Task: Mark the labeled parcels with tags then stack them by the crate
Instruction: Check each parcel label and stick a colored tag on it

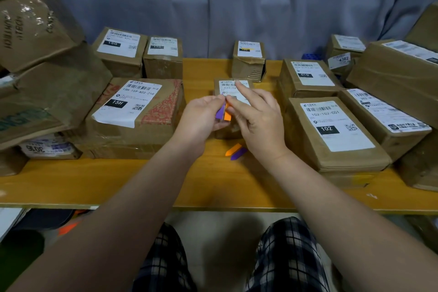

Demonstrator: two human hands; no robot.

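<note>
A small labelled parcel [231,86] stands in the middle of the yellow table [132,180], partly hidden behind my hands. My left hand [203,116] pinches a purple tag [220,112] in front of that parcel. My right hand [258,118] pinches an orange tag [228,115] right beside it, with the index finger stretched out over the parcel's label. Two loose tags, orange [233,149] and purple [238,154], lie on the table under my right wrist. A parcel at the back [248,59] carries a yellow mark on its label.
Labelled cardboard parcels ring the work spot: a wide one marked 15H [132,111] on the left, one marked 102 [331,130] on the right, more behind. Crumpled big boxes [35,54] pile up far left. A blue crate [310,56] peeks out at the back right.
</note>
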